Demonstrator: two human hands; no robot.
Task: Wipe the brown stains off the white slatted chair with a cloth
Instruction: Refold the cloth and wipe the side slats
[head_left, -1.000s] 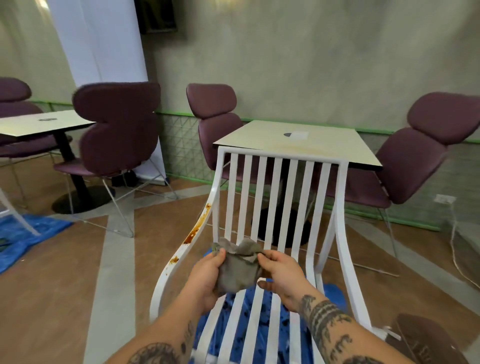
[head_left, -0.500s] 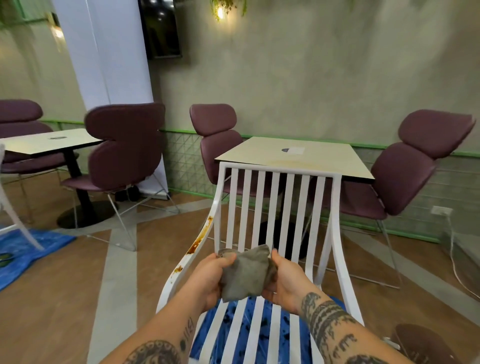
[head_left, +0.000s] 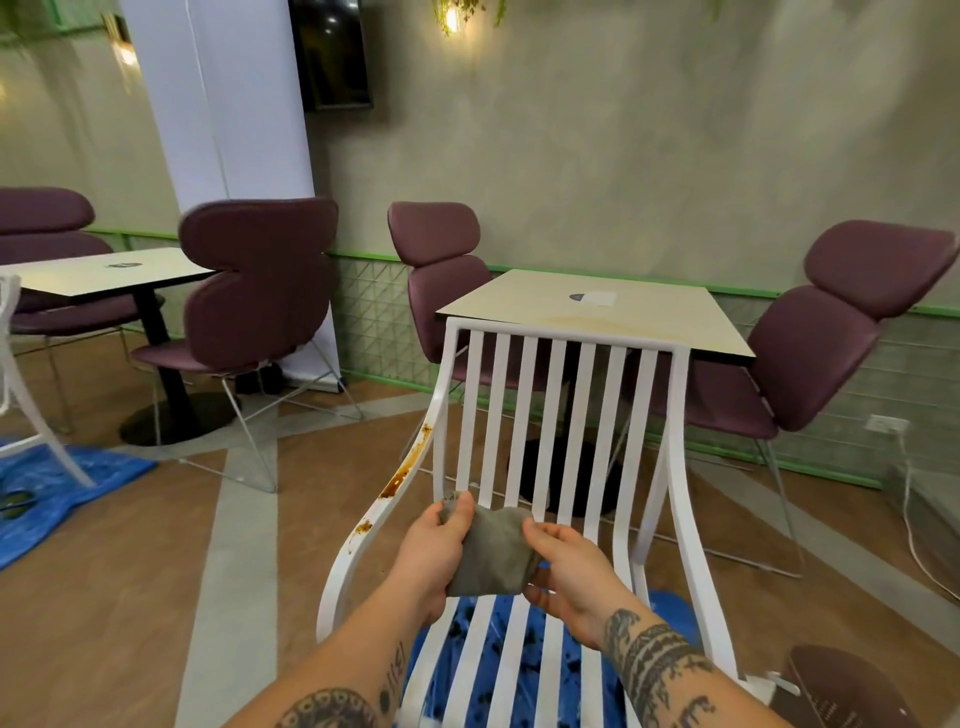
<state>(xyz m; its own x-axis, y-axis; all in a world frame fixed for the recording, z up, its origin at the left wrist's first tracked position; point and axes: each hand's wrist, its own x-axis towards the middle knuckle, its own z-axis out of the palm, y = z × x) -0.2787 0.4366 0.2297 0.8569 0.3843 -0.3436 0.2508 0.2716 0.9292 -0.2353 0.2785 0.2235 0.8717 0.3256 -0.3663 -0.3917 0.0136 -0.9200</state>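
The white slatted chair (head_left: 522, 415) stands right in front of me, its back facing away. Brown stains (head_left: 404, 467) run down its left armrest rail, with a smaller spot lower on the same rail. A folded grey cloth (head_left: 493, 556) hangs over the seat, held between both hands. My left hand (head_left: 436, 545) pinches its upper left edge. My right hand (head_left: 566, 566) grips its right side. The cloth is to the right of the stains and apart from them.
A beige square table (head_left: 587, 306) stands just behind the chair, flanked by purple padded chairs (head_left: 831, 332). Another table (head_left: 104, 270) and purple chair (head_left: 260, 280) are at left. Blue sheets (head_left: 47, 493) lie on the wood floor, one under the white chair.
The view has tilted upward, so the chair sits lower in frame. Both hands have gathered the cloth into a tighter fold and stay over the seat.
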